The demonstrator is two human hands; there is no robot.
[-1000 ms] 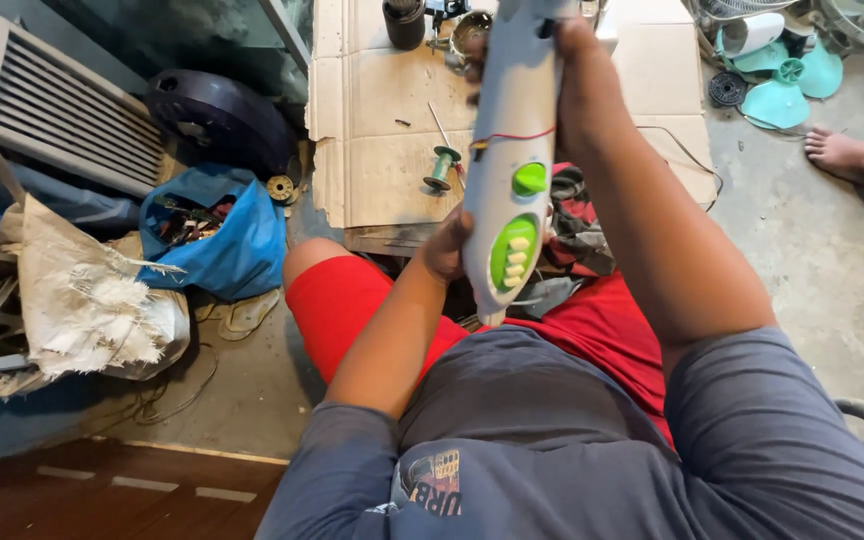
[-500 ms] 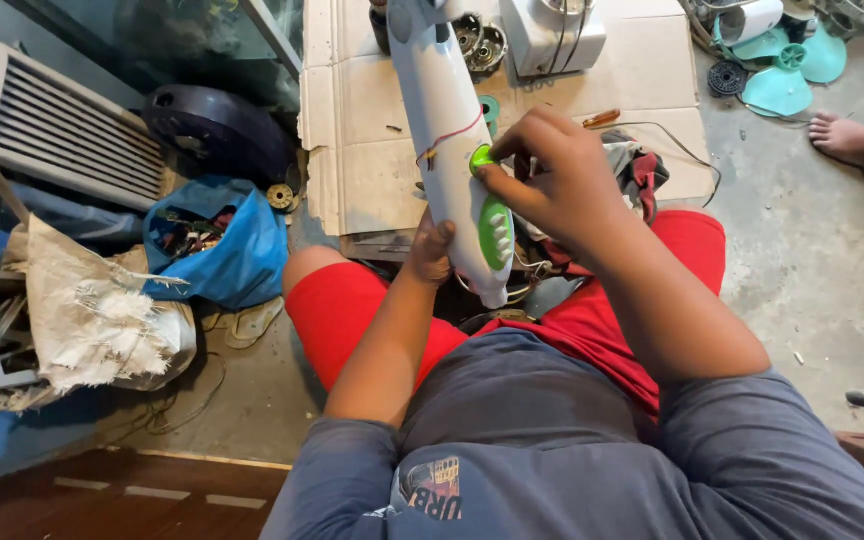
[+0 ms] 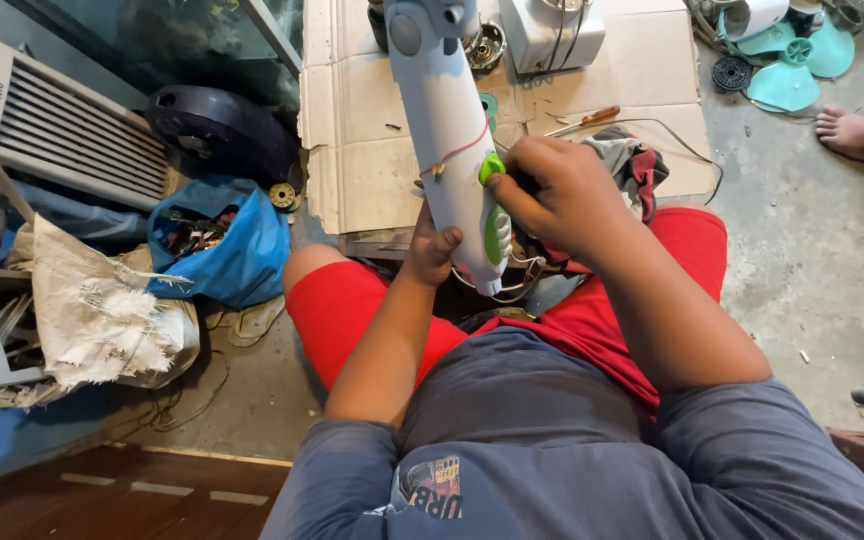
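While left hand [image 3: 432, 250] fingers wrap white fan column [image 3: 447, 130], right hand [image 3: 557, 195] fingers pinch green knob [image 3: 492, 168].

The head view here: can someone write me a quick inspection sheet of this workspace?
Surface: flattened cardboard on a concrete floor.
Job's things: white fan column with green buttons, held upright over the lap.
Clutter: screwdriver, blue bag of parts, teal fan blades, torn white sack.
Hands: left hand grips the column's lower end; right hand is on the green control panel.
Cables: thin red wire across the column; grey cable on the cardboard.
Surroundings: white louvred appliance, another person's bare foot.
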